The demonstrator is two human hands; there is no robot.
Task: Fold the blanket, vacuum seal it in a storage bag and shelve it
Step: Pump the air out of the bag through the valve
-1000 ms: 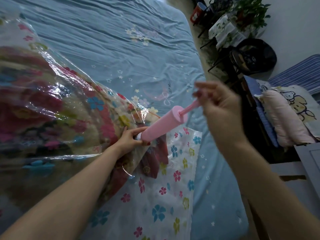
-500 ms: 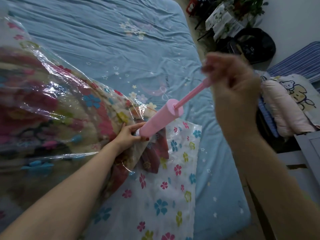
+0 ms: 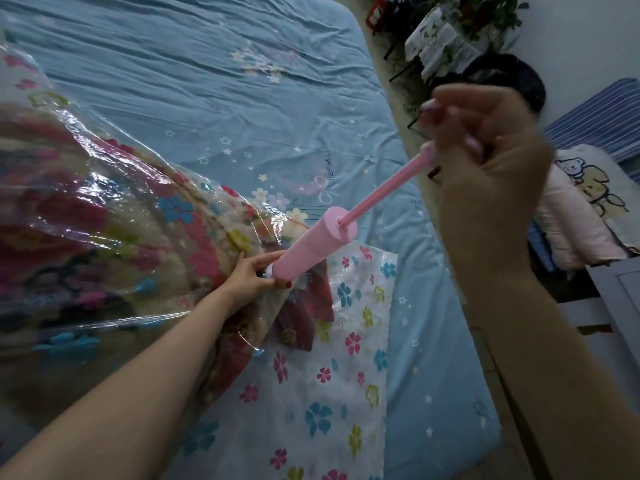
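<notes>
A clear flower-printed storage bag (image 3: 332,382) lies on the blue bed, bulging at the left with the folded red and cream blanket (image 3: 104,230) inside it. A pink hand pump (image 3: 313,242) stands tilted on the bag, its lower end at the bag's valve. My left hand (image 3: 251,271) grips the base of the pump barrel against the bag. My right hand (image 3: 485,147) grips the pump's handle, with the thin pink rod (image 3: 384,192) drawn far out of the barrel.
The blue star-printed bedsheet (image 3: 242,109) spreads behind the bag. To the right of the bed stand a black round chair (image 3: 512,74), a cloth-covered table with a plant (image 3: 450,32), pillows (image 3: 581,216) and a white cabinet (image 3: 620,306).
My right hand has pulled the pump handle up and to the right, drawing the rod much further out. My left hand and the barrel have stayed at the valve.
</notes>
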